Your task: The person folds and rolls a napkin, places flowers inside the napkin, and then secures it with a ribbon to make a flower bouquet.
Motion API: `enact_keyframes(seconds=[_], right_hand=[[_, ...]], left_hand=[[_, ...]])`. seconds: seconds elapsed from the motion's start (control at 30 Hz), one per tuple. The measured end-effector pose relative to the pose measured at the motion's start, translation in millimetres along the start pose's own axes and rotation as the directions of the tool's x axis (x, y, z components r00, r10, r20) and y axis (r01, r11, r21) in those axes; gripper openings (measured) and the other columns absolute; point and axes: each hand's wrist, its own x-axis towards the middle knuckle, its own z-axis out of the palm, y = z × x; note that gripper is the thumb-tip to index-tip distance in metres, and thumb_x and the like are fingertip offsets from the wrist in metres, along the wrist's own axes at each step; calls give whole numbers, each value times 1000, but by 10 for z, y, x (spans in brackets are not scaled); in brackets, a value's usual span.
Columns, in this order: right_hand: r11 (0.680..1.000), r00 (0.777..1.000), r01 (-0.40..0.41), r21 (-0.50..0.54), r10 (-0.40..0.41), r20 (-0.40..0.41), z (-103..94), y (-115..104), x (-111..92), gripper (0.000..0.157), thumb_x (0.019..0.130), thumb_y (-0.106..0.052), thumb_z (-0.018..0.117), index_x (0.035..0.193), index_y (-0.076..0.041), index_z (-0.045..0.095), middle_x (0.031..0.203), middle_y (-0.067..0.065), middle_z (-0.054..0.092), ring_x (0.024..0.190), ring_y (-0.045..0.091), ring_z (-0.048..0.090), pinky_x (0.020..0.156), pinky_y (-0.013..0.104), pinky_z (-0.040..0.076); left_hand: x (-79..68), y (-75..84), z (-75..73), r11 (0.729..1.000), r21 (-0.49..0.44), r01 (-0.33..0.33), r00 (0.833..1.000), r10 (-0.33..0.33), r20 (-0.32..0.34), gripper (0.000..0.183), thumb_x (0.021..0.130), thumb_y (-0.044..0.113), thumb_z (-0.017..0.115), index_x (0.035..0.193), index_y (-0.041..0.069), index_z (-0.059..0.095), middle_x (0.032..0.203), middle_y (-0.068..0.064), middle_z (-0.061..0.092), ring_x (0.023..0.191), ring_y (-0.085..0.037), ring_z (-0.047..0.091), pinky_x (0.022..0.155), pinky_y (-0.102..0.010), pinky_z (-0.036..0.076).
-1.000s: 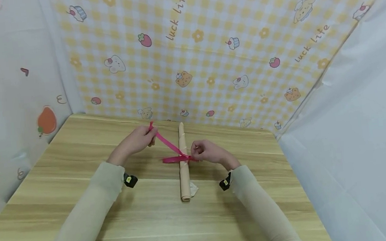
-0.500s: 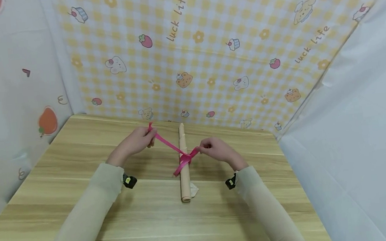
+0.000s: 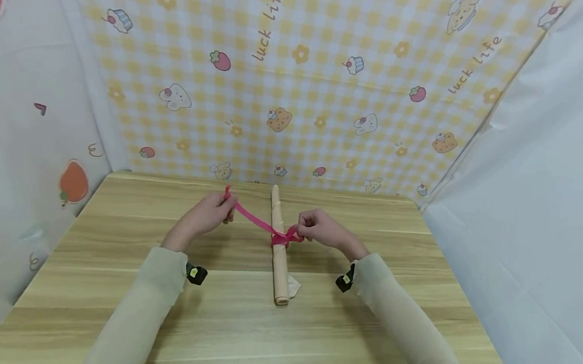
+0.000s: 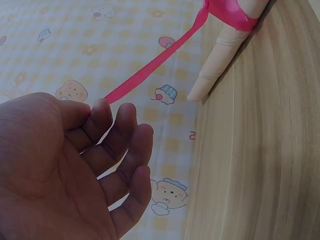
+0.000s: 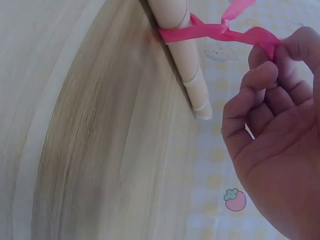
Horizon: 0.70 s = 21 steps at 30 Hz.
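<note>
A rolled-up beige paper tube (image 3: 280, 274) lies lengthwise on the table. Round its middle goes a pink ribbon (image 3: 279, 239), crossed or knotted on top. My left hand (image 3: 209, 211) pinches one ribbon end between thumb and forefinger, up and to the left, and that length runs nearly straight to the knot. Just right of the tube, my right hand (image 3: 320, 228) pinches the ribbon's other part close to the knot. The right wrist view shows a short folded piece of ribbon (image 5: 262, 36) between that thumb and forefinger. In the left wrist view the other fingers (image 4: 137, 145) curl loosely.
A small whitish scrap (image 3: 294, 286) shows beside the tube's near end. The wooden table (image 3: 222, 341) meets a yellow checked cloth (image 3: 241, 93) at the back. White sheets hang at the left (image 3: 12, 127) and right (image 3: 530, 194).
My right hand first drew a ribbon part outward to the right, then came slightly back toward the tube. The loose tail left of the tube has gone from there. The left hand has hardly moved.
</note>
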Motion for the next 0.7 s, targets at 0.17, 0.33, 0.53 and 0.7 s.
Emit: enact_keyframes(seconds=[0.17,0.33,0.53,0.7], right_hand=[[998,996,-56,4,55,76,-76,-62,-7,12,107,-10,61,112,1,65,72,1,60,67,17,45,67,33,40],[961,982,-140,-237,165,89,-241,-173,-49,25,106,-13,66,127,-2,73,84,9,68,69,14,48,68,29,43],[929,980,-160,-334,190,58,-433,-206,-98,17,107,-20,67,102,-9,79,96,17,71,73,15,46,73,32,43],[943,985,-152,-297,169,34,-561,-186,-115,20,107,-18,66,98,-3,76,79,0,56,69,15,40,68,31,37]], left_hand=[[-22,-15,-24,1000,-3,20,1000,-20,-9,47,119,32,36,87,6,59,91,-16,66,71,-20,44,67,-35,37],[-39,-42,-43,999,-2,37,999,-37,-10,50,119,35,35,87,7,60,92,-17,67,69,-19,40,66,-34,36],[-46,-83,-42,999,5,32,999,-32,-4,52,119,38,35,87,7,61,90,-15,68,67,-17,40,64,-33,36],[-64,-110,-39,999,16,35,999,-35,-4,52,119,38,36,85,8,61,86,-11,67,64,-16,38,61,-31,35]])
